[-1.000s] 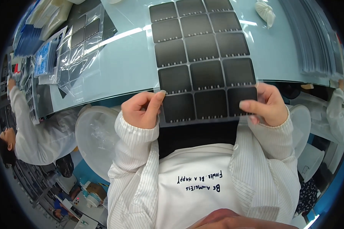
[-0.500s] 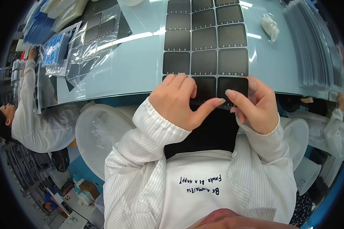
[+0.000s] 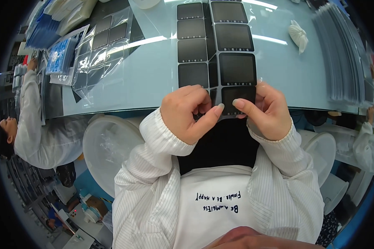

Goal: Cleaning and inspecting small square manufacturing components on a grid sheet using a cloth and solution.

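A long dark sheet of square black panels (image 3: 235, 68) lies on the pale blue table (image 3: 153, 79), running from the far edge to the near edge. My left hand (image 3: 189, 112) pinches the sheet's near end at the left, covering its lowest left panel. My right hand (image 3: 265, 108) grips the near right corner, thumb pressed on the lowest right panel (image 3: 235, 98). Both hands meet at the table's near edge, thumbs almost touching. My sleeves are white with thin stripes.
Clear plastic bags with dark panels (image 3: 99, 45) lie at the left, beside blue trays (image 3: 56, 52). A tall stack of grey sheets (image 3: 340, 62) fills the right side. A crumpled white cloth (image 3: 298, 35) lies far right. A person in white (image 3: 37, 124) works at the left.
The sheet has slid toward me and now shows two columns instead of three. My hands moved from its outer corners to the middle of its near end.
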A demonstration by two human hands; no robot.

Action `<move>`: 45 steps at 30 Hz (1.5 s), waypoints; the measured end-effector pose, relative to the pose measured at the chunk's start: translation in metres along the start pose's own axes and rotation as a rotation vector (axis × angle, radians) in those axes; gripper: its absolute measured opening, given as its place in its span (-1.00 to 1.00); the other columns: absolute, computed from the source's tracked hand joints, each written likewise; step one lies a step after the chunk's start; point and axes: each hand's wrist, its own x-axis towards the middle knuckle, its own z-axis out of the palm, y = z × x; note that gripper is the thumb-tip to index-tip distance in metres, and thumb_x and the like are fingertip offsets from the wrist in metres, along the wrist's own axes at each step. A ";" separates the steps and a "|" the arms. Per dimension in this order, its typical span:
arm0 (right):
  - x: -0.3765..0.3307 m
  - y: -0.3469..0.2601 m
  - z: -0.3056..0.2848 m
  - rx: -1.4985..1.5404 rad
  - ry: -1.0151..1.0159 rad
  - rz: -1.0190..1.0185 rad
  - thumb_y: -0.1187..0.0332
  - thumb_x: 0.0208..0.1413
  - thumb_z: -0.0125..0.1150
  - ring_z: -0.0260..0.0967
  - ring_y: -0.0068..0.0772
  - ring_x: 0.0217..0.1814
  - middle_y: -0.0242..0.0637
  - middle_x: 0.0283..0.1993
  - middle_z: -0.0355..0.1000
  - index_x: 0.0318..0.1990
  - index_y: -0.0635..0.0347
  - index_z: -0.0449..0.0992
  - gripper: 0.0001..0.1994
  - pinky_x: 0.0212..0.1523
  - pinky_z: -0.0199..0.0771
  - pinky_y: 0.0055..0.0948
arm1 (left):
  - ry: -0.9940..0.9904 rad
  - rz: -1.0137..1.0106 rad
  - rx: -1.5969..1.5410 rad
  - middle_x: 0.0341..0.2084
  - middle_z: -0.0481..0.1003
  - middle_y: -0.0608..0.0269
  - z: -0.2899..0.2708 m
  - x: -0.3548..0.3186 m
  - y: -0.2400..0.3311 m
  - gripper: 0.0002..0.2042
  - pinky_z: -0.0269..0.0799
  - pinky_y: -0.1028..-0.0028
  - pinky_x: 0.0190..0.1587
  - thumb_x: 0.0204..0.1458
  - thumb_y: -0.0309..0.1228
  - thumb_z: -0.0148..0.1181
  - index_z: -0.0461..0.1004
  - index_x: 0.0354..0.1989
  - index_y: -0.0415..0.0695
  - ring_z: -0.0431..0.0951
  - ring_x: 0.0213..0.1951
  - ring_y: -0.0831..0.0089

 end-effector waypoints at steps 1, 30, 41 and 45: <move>0.003 0.002 -0.006 -0.042 -0.002 0.045 0.49 0.10 0.22 0.42 -0.66 -0.44 -0.30 -0.39 0.49 -0.14 0.40 0.40 -0.78 -0.44 0.49 -0.66 | -0.007 -0.081 -0.071 -0.72 0.28 0.19 -0.002 -0.001 0.000 -0.72 0.12 0.48 -0.60 -0.05 -0.35 0.17 0.30 -0.65 -0.26 0.26 -0.67 0.40; 0.004 0.010 -0.022 -0.063 0.121 0.042 0.64 0.10 0.11 0.13 -0.72 -0.80 -0.23 -0.38 0.48 0.24 0.37 0.04 -0.44 -0.52 0.39 -0.70 | 0.954 -0.943 -0.789 -0.55 0.54 0.20 -0.093 -0.168 -0.229 -0.84 0.35 0.60 -0.64 0.01 -0.42 0.31 0.52 -0.30 -0.22 0.50 -0.60 0.53; 0.001 0.006 -0.021 -0.071 0.126 0.051 0.61 0.10 0.13 0.12 -0.73 -0.80 -0.26 -0.42 0.45 0.24 0.39 0.04 -0.43 -0.53 0.37 -0.72 | -0.054 -0.678 -0.601 -0.43 0.58 0.07 -0.114 -0.123 -0.095 -0.75 0.50 0.52 -0.49 0.11 -0.51 0.10 0.46 -0.05 -0.32 0.61 -0.47 0.36; 0.001 0.004 -0.026 -0.090 0.133 0.074 0.61 0.10 0.14 0.12 -0.72 -0.79 -0.26 -0.44 0.45 0.24 0.40 0.05 -0.43 -0.59 0.32 -0.73 | 0.418 -0.331 -0.282 -0.37 0.56 0.15 -0.160 -0.104 -0.074 -0.72 0.46 0.57 -0.35 0.12 -0.40 0.14 0.48 -0.03 -0.27 0.58 -0.30 0.45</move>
